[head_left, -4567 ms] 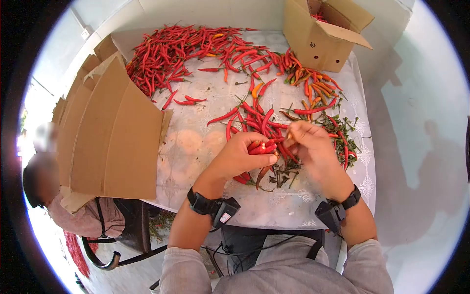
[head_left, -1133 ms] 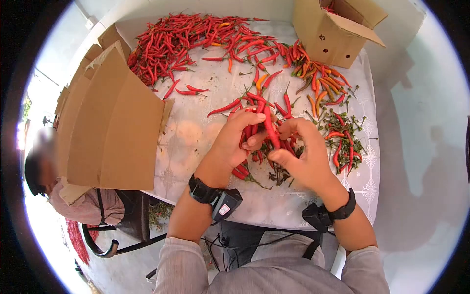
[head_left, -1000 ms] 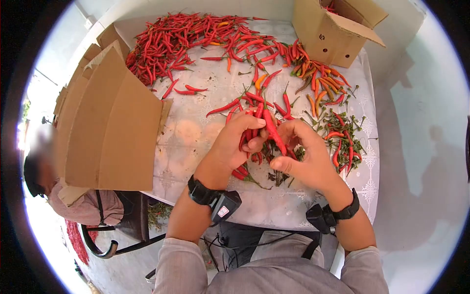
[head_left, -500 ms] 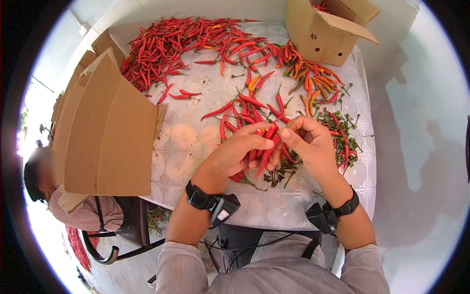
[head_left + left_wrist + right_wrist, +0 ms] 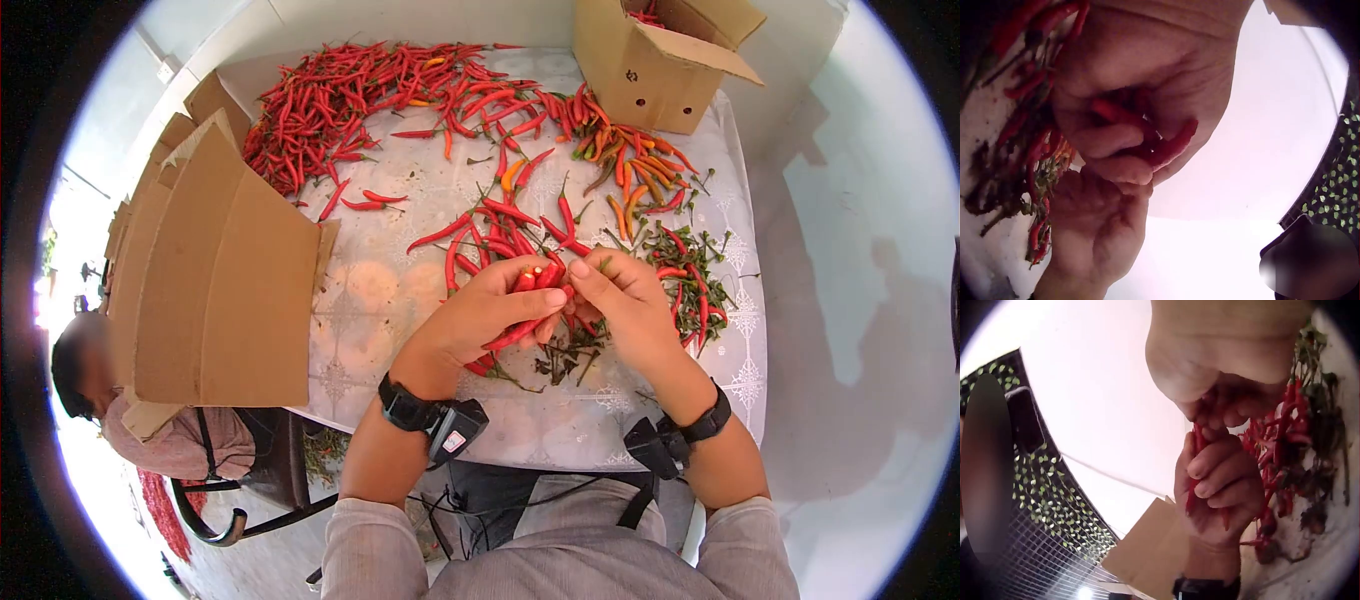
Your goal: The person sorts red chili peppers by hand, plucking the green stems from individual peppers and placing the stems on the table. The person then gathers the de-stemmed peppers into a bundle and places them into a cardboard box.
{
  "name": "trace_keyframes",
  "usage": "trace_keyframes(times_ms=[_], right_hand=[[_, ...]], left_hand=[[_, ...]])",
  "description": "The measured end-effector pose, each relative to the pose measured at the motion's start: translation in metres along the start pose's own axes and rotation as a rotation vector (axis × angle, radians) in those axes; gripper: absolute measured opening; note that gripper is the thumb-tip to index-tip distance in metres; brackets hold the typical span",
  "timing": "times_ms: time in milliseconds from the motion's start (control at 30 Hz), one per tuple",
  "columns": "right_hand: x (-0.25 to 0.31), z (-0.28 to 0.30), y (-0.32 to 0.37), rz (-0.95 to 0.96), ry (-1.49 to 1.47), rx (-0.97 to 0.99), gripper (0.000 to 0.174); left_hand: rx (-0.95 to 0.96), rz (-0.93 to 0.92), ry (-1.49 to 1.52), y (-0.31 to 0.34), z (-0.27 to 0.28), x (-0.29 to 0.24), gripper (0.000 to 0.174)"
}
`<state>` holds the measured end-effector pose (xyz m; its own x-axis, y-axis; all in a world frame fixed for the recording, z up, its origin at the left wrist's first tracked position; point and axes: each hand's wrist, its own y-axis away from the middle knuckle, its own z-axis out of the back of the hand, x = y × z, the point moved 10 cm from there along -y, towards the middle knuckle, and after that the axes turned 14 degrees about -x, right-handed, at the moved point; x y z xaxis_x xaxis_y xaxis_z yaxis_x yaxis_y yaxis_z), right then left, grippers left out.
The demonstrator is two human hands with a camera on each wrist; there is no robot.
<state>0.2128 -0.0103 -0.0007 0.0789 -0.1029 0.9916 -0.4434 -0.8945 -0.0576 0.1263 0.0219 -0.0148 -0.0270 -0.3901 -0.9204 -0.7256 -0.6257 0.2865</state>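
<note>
Chilies, slender and red: left hand holds several | right hand pinches thin green stem | white patterned tablecloth below

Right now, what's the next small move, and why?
Probably have the right hand drop the green stem it seems to pinch onto the stem pile to its right: loose stems lie there, and the left hand grips red chillies, some showing pale, stemless ends.
</note>
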Motion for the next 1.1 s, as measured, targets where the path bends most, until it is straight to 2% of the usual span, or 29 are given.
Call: trace_keyframes(times_ms=[67,200,267,467,600,700,900,1000,1033,1067,1100], right_hand=[[-0.008,-0.008,0.003,-0.204,-0.239,0.058,0.024],[-0.011,-0.008,0.005,-0.269,-0.284,0.077,0.022],[-0.018,-0.007,0.007,-0.370,-0.351,0.031,0.019],[-0.032,-0.008,0.006,-0.433,-0.577,0.005,0.010],[-0.033,-0.011,0.008,-0.446,-0.628,0.041,0.010],[-0.033,-0.012,0.009,-0.485,-0.670,-0.005,0.010],[-0.035,-0.021,0.008,-0.477,-0.794,0.084,0.011],[-0.038,-0.019,0.009,-0.513,-0.768,0.028,0.012],[-0.039,-0.013,0.010,-0.526,-0.692,-0.091,0.014],[-0.038,-0.011,0.010,-0.519,-0.693,-0.109,0.014],[-0.026,-0.009,0.008,-0.371,-0.523,-0.049,0.016]], left_hand=[[0.084,0.004,0.042,0.003,-0.005,-0.001,0.019],[0.048,-0.001,0.036,0.006,-0.005,-0.003,0.019],[0.071,-0.016,0.070,0.006,-0.007,-0.004,0.020],[0.098,-0.020,0.108,0.004,-0.007,-0.004,0.020],[0.060,-0.019,0.103,0.001,-0.005,0.000,0.025],[0.060,-0.011,0.114,0.002,-0.005,0.000,0.024],[-0.014,0.002,0.112,0.001,-0.001,-0.001,0.018],[0.005,-0.014,0.141,0.002,-0.006,-0.005,0.019],[-0.045,-0.024,0.068,0.001,-0.001,-0.002,0.026],[-0.027,-0.018,0.066,0.002,-0.004,-0.003,0.026],[-0.036,-0.007,0.025,0.005,-0.004,-0.003,0.024]])
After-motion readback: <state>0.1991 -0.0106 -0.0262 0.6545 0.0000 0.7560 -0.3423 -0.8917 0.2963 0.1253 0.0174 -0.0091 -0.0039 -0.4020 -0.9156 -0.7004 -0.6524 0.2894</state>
